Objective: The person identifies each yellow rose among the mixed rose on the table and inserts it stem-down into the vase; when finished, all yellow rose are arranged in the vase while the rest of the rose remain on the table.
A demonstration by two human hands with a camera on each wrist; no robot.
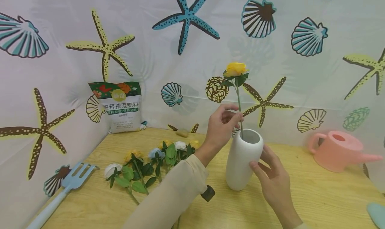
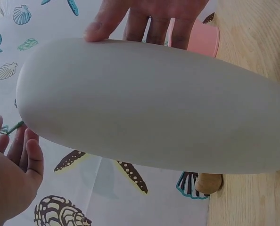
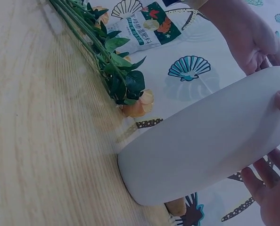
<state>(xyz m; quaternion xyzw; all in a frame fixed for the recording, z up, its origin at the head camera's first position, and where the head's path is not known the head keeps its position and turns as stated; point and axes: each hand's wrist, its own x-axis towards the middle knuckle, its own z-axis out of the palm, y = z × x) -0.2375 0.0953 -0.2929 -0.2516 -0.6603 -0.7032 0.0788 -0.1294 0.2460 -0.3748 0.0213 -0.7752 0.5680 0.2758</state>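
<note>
A white vase (image 1: 240, 162) stands upright on the wooden table (image 1: 315, 195). A yellow rose (image 1: 235, 69) rises above it, its green stem (image 1: 239, 105) running down into the vase mouth. My left hand (image 1: 222, 122) pinches the stem just above the rim. My right hand (image 1: 267, 175) holds the vase's right side, thumb in front and fingers behind. The left wrist view is filled by the vase (image 2: 154, 108), with the left hand (image 2: 12, 174) at the lower left. The right wrist view shows the vase (image 3: 201, 146) and the right hand's fingers (image 3: 274, 188) around it.
Several artificial flowers (image 1: 150, 162) lie on the table left of the vase. A fertiliser bag (image 1: 121, 107) leans in the back corner. A blue garden fork (image 1: 66, 185) lies at the left edge and a pink watering can (image 1: 340, 150) stands at the right. A printed curtain backs the table.
</note>
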